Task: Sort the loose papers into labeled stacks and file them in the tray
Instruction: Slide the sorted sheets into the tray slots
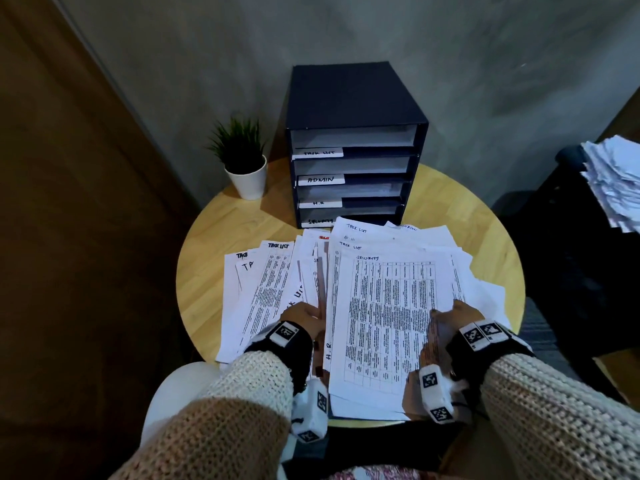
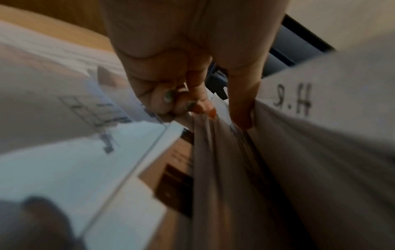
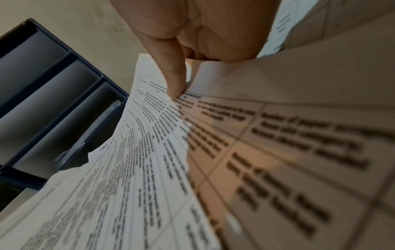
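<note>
counter [image 1: 214, 237]: round, light wood; carries everything below
tray [image 1: 353, 140]: dark, four open slots stacked, at the far side of the counter against the wall; slot labels from the top read TASK LIST, ADMIN, H.R, SECURITY; lowest label partly hidden by paper edges
loose papers [image 1: 273, 289]: white printed sheets fanned over the near half of the counter, overlapping; handwritten headings TASK LIST at left and at the far edge; far edges reach the foot of the tray
top sheet [image 1: 391, 313]: heading SECURITY, printed table, lies uppermost right of centre; a sheet marked H.R [image 2: 292, 99] shows beside its left edge
plant [image 1: 242, 157]: green, in a white pot, left of the tray, apart from the papers
left hand [image 1: 304, 315]: knit sleeve, wrist band with markers; palm down at the left edge of the right pile; fingers [image 2: 162, 101] curled, thumb on the other side, pinching a few sheet edges
right hand [image 1: 453, 313]: palm down at the right edge of the top sheet; thumb pressed on its printed face, fingers tucked under the edge, so it grips that sheet; hands apart, one at each side of the pile
</note>
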